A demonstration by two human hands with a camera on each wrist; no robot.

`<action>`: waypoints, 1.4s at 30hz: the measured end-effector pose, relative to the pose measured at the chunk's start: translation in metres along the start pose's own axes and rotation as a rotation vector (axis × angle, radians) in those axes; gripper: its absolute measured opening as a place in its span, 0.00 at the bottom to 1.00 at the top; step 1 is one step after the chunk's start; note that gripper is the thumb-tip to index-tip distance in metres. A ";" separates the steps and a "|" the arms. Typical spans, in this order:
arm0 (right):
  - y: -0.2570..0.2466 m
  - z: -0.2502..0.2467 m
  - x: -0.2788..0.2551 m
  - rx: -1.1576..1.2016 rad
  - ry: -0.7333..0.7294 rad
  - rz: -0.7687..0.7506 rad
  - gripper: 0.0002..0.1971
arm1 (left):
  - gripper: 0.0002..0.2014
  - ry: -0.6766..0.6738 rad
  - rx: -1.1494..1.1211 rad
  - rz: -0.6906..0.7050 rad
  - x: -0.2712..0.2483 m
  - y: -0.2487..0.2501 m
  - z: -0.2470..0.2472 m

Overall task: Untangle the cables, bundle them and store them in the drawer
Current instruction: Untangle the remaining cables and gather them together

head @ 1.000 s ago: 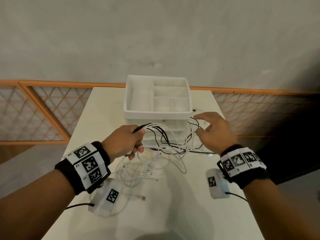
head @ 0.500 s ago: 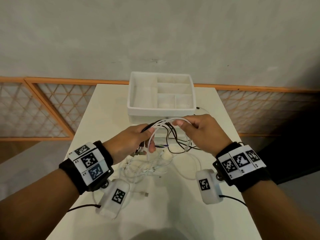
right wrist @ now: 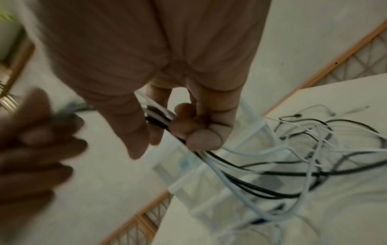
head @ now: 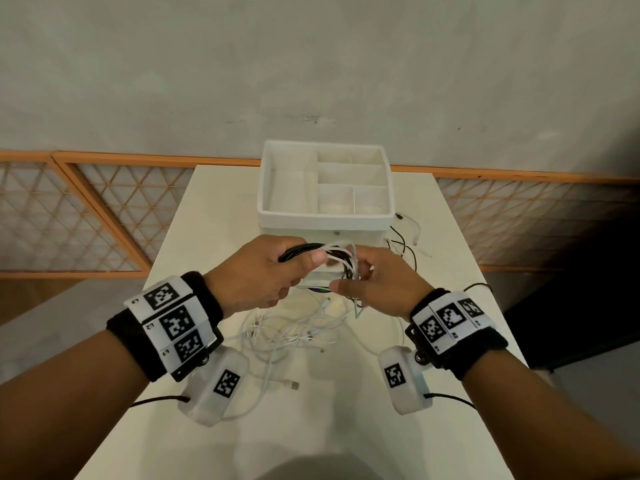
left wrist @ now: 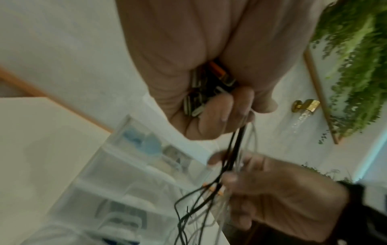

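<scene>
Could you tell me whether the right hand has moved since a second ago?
Yes. The right hand has moved left, from beside the organizer's right corner toward the left hand, now gripping the cables.

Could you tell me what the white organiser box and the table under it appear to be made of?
The white organiser box looks like matte plastic: thin moulded dividers, translucent drawer fronts in the wrist views. The cream table has a smooth, satin, grainless top, probably laminate or painted board; uncertain.

Soft, even room light falls on my tabletop point(head: 214, 237), and a broad dim shadow pools at its near edge. The head view is sharp in the middle, while its straight lines bow toward the edges. Both wrist views are smeared with blur; my fingers point(right wrist: 201, 131) and the cables point(right wrist: 261, 172) look soft, greenish and grainy.
</scene>
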State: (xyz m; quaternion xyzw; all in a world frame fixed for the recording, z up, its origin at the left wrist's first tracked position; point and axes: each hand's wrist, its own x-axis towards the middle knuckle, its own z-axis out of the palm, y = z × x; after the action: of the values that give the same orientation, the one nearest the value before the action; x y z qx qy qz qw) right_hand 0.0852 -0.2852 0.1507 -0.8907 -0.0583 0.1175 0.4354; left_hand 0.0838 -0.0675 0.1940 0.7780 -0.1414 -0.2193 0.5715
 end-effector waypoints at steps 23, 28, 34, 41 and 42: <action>0.018 0.046 -0.011 -0.362 -0.126 0.062 0.05 | 0.16 -0.080 0.719 0.265 -0.001 -0.028 -0.006; 0.057 -0.014 0.003 -0.369 0.225 0.280 0.08 | 0.23 -0.034 0.651 0.064 -0.013 -0.030 -0.025; 0.066 0.006 0.002 -0.127 0.319 0.202 0.37 | 0.16 -0.122 0.504 -0.363 -0.016 -0.093 -0.010; 0.113 0.085 -0.020 -0.471 0.022 0.281 0.22 | 0.19 0.133 0.574 -0.279 -0.013 -0.095 -0.018; 0.116 0.092 -0.020 -0.517 -0.046 0.320 0.25 | 0.21 0.144 0.571 -0.282 -0.010 -0.091 -0.017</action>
State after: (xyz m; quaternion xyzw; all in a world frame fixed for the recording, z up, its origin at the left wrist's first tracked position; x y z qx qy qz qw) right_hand 0.0425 -0.2905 0.0077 -0.9669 0.0447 0.1861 0.1686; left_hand 0.0809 -0.0206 0.1132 0.9323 -0.0472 -0.1924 0.3027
